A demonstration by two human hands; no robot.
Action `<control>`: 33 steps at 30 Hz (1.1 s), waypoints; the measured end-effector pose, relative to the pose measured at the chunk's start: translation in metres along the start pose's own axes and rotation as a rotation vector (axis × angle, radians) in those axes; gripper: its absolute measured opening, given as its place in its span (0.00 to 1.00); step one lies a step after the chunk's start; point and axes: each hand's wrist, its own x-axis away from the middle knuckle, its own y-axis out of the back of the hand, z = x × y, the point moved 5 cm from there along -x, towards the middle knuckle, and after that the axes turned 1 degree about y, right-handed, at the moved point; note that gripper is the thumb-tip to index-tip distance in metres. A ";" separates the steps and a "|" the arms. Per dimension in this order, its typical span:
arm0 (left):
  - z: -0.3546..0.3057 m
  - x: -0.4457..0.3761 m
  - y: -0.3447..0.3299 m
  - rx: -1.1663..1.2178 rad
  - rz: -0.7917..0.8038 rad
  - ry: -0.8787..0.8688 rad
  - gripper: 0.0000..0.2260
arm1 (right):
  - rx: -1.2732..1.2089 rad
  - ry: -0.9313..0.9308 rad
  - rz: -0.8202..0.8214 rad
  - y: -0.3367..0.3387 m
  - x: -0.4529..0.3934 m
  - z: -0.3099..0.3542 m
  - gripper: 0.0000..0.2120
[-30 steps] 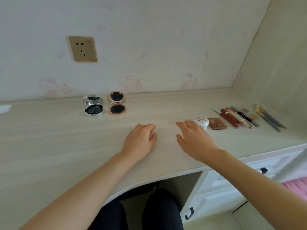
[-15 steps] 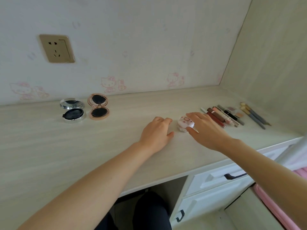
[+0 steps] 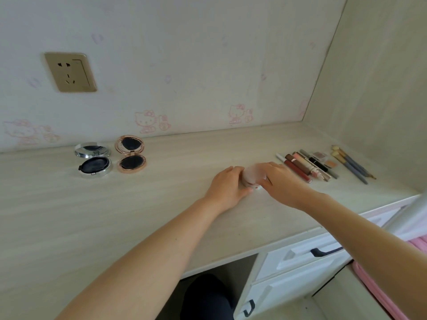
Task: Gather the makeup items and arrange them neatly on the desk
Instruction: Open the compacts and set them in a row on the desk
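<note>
A small white round compact (image 3: 252, 176) with pink print sits blurred on the pale desk (image 3: 161, 204), right of centre. My left hand (image 3: 227, 184) grips its left side and my right hand (image 3: 283, 181) pinches its right side. At the back left, a silver compact (image 3: 93, 161) and a rose-gold compact (image 3: 131, 154) lie with their lids up. A row of lipsticks and pencils (image 3: 300, 166) lies just right of my right hand. Beyond it are two small pans (image 3: 330, 163) and several blue-handled brushes (image 3: 351, 166).
The back wall carries a gold socket (image 3: 70, 71), and a side wall closes the desk on the right. White drawers with a black handle (image 3: 323, 251) sit under the desk's right part. A pink cushion (image 3: 392, 294) is at lower right, my dark-clad knee (image 3: 205, 296) below the desk.
Both hands slid right from the bare desk to the white compact. The right hand reached it first, then the left closed in on its other side. The compact now looks blurred.
</note>
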 end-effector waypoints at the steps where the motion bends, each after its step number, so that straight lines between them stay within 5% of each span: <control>1: 0.000 -0.001 0.000 0.009 -0.003 0.001 0.21 | 0.000 -0.001 -0.002 0.000 -0.001 0.000 0.22; 12: 0.004 0.016 0.023 0.279 -0.001 0.058 0.21 | -0.186 -0.011 0.011 0.006 -0.002 0.022 0.19; 22: 0.020 0.053 0.074 0.762 -0.050 0.163 0.15 | -0.561 0.003 -0.028 0.019 0.001 0.075 0.16; 33: 0.058 0.104 0.113 1.274 -0.028 0.236 0.22 | -0.717 0.107 -0.011 -0.003 0.003 0.138 0.14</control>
